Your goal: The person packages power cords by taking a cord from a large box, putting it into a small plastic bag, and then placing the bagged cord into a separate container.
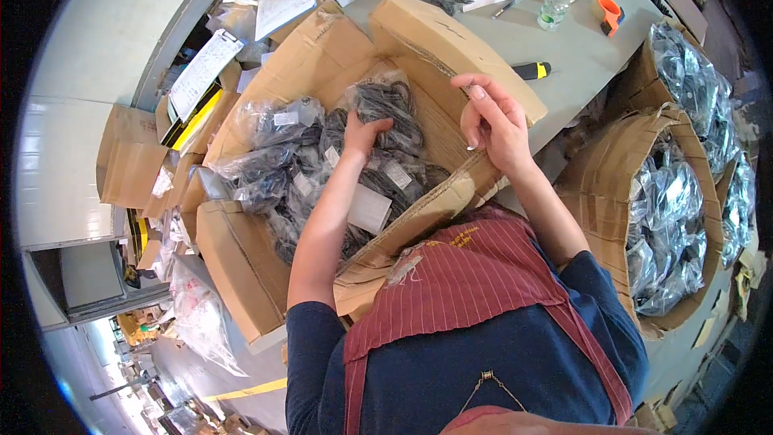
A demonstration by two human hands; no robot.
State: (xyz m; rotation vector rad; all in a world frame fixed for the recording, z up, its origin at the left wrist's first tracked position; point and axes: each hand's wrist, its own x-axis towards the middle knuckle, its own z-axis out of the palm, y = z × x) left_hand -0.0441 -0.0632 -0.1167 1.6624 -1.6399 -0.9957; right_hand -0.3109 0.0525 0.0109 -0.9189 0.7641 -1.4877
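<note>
I see an open brown cardboard box (237,266), flaps folded outward, creased, sitting skewed to my view. Inside: a heap of black cable bundles (270,165) in clear, wrinkled plastic bags, several with small white labels facing up. Bundles overlap at mixed angles, no neat rows; the heap spreads across the box floor, far side to near wall. The top bundle (390,101) lies at the far end, looped coils showing through plastic; the person's left hand (365,133) rests on its near side, grip partly hidden. A blank-looking white card (370,208) lies tilted on the near bundles. The person's right hand (495,125), fingers curled, is at the box's right edge; contact unclear to me.
</note>
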